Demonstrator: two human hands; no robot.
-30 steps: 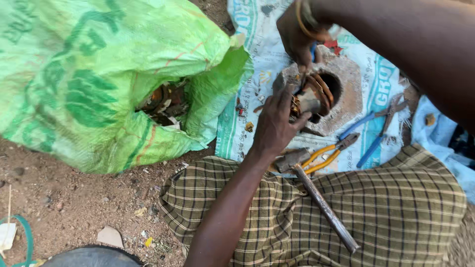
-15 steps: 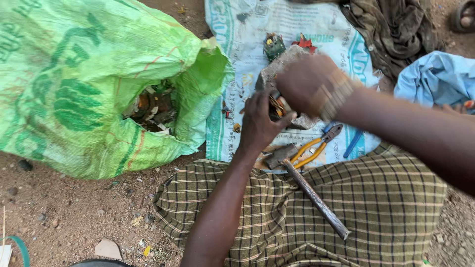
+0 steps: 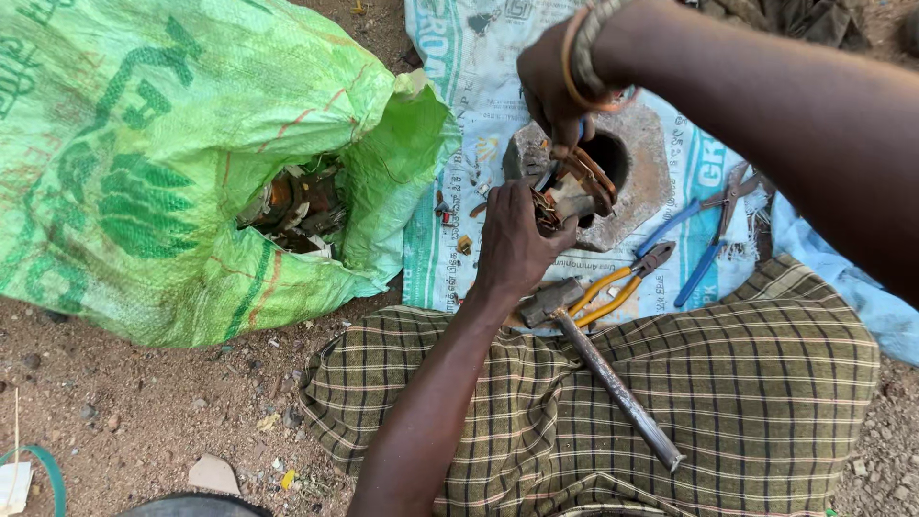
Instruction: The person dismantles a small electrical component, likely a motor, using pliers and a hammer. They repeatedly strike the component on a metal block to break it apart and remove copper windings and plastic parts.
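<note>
Your left hand (image 3: pixel 514 244) clamps the copper-wound coil piece (image 3: pixel 567 196); your right hand (image 3: pixel 555 91) pinches its stiff reddish wire loops (image 3: pixel 595 172), over the rough holed stone block (image 3: pixel 643 177). Yellow-handled pliers (image 3: pixel 617 282) and a steel hammer (image 3: pixel 603 373) lie just beside.

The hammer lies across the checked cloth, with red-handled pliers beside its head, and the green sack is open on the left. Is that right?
Not quite. The pliers beside the hammer head have yellow handles, not red, as the head view shows. The rest holds: the hammer lies across the checked cloth, and the green sack is open on the left.
</note>
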